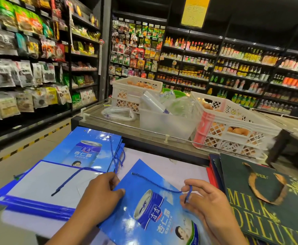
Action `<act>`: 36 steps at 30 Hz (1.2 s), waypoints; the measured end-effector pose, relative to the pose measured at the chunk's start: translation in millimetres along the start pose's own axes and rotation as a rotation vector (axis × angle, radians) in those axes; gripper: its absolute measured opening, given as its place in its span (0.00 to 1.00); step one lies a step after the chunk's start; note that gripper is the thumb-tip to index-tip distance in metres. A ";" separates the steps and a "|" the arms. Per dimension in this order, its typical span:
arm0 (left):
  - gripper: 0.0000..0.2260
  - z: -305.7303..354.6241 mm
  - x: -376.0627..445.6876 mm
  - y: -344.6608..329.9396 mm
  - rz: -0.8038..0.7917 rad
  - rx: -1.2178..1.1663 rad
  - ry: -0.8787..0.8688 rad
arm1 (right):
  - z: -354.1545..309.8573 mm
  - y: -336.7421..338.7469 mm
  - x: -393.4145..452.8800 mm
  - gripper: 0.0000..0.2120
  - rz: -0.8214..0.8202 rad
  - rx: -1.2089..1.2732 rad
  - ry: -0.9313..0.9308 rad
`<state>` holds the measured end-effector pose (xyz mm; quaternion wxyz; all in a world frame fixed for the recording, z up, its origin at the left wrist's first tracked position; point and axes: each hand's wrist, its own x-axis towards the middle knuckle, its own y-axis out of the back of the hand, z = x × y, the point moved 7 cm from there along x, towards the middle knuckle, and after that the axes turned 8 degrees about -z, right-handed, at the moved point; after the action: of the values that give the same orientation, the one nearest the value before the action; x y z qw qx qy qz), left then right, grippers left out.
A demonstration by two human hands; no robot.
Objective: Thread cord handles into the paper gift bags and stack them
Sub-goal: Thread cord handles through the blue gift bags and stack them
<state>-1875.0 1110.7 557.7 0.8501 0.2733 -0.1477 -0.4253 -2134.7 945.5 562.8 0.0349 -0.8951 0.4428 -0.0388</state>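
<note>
A flat blue paper gift bag (155, 209) printed with a drink can lies in front of me on the white counter. My left hand (102, 193) grips its upper left edge. A blue cord (155, 183) runs from a hole near the bag's top corner to my right hand (203, 198), which pinches the cord's free end. To the left lies a stack of blue bags (84, 151) with cord handles hanging from it, and a bag (44, 183) lying white side up with a loose blue cord across it.
A dark green "Milk Deluxe" bag (268, 206) with a gold ribbon handle lies at the right over red and dark bags. Behind the counter stand white egg crates (233, 119), a clear plastic bin (164, 124) and plastic bags. Store shelves line the back and left.
</note>
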 end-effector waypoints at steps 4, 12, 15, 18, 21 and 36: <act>0.11 3.4 -5.7 26.2 0.035 0.017 0.008 | 5.6 -6.9 1.5 0.13 0.011 -0.052 -0.022; 0.07 -4.8 -1.0 51.0 0.240 -0.060 0.054 | 0.8 -20.2 8.0 0.10 -0.011 -0.440 0.170; 0.05 -10.6 2.7 31.6 0.198 -0.072 0.063 | 4.2 -37.2 12.3 0.14 -0.076 -0.482 0.174; 0.02 -13.1 1.3 20.5 0.163 -0.088 0.039 | 27.1 -57.6 19.8 0.10 -0.173 -0.338 0.027; 0.07 -12.3 -1.0 14.0 0.116 -0.082 -0.008 | 51.5 -66.4 28.2 0.12 -0.195 -0.279 -0.028; 0.15 -21.5 0.4 -20.9 0.119 -0.203 -0.037 | 42.7 -87.6 70.0 0.05 -0.110 -0.421 0.077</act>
<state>-1877.8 1107.5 528.0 0.8943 0.1686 -0.1354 -0.3918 -2018.9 944.0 531.4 -0.1717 -0.9033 0.3926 0.0187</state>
